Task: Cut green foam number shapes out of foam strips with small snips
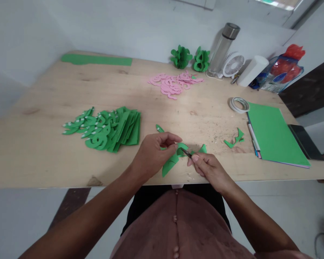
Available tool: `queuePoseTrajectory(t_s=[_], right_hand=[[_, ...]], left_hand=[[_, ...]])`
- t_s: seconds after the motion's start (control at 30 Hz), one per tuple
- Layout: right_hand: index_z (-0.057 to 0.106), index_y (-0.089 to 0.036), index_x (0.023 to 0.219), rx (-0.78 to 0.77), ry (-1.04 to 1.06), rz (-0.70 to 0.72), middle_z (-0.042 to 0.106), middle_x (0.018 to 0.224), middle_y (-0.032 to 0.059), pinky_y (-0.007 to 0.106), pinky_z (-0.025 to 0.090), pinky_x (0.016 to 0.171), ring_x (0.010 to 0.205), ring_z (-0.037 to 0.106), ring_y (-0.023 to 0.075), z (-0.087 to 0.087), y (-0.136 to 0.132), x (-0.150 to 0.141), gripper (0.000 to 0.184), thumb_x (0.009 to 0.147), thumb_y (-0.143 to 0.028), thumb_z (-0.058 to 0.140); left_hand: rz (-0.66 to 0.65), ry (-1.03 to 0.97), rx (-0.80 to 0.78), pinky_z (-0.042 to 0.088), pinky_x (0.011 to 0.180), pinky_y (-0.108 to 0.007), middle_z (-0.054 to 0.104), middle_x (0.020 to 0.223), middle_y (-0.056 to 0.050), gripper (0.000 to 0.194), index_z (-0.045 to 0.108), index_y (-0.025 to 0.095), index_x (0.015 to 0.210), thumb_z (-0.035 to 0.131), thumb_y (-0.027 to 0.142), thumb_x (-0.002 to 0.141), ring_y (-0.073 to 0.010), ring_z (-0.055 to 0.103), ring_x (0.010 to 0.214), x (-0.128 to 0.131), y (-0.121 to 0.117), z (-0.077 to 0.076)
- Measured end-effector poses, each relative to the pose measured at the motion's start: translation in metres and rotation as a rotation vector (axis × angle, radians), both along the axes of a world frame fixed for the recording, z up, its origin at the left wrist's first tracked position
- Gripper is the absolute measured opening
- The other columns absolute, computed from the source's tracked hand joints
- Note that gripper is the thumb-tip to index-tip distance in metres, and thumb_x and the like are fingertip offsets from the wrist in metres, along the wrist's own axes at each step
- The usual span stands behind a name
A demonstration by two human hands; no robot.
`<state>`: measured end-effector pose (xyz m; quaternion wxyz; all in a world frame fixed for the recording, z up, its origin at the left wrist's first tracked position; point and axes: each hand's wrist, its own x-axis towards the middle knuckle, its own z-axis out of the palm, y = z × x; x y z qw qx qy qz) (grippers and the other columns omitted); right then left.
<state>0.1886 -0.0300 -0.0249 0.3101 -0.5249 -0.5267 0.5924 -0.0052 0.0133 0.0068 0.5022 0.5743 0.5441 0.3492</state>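
Observation:
My left hand [159, 151] pinches a green foam sheet piece [170, 165] at the table's front edge. In my right hand [206, 165] is a small pair of scissors [186, 153], its dark blades at the green piece; the handles are hidden by the fingers. A green offcut [203, 148] sticks up just beyond the right hand. Past the left fingers lies a small green cut strip [159, 128] with a pale mark. A pile of green cut shapes and folded pieces [110, 129] is spread to the left of my left hand.
Pink cutouts [172, 84] lie farther back, before two green paper figures [180, 57]. A bottle [223, 50], white fan [233, 64] and white roll [253, 71] stand at the wall. Tape rolls [239, 105], green sheets [279, 135], a phone [306, 142] and scraps [234, 139] lie right.

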Motion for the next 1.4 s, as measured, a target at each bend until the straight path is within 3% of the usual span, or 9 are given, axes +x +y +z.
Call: queuePoseTrajectory(t_s=[1.07,1.4], right_hand=[[0.064,-0.017,0.075,0.003,0.006,-0.023,0.029,0.050,-0.0097,0.026,0.015,0.044,0.046,0.022,0.0092,-0.0079,-0.0033,0.0011,0.050,0.088,-0.064,0.055],[0.065,-0.017,0.077,0.001,0.021,-0.048,0.031,0.048,-0.0091,0.025,0.016,0.044,0.045,0.023,0.0099,0.0017,-0.0061,0.0014,0.054,0.086,-0.068,0.054]], left_hand=[[-0.003,-0.028,-0.034,0.055,0.072,-0.033,0.075,0.073,-0.002,0.016,0.075,0.021,0.083,0.065,0.024,0.071,-0.0184,0.068,0.072,0.0007,-0.0001,-0.0003],[0.046,-0.144,-0.105,0.050,0.063,-0.029,0.074,0.075,-0.002,0.014,0.076,0.021,0.082,0.069,0.025,0.071,-0.0167,0.064,0.068,-0.0019,-0.0031,-0.0023]])
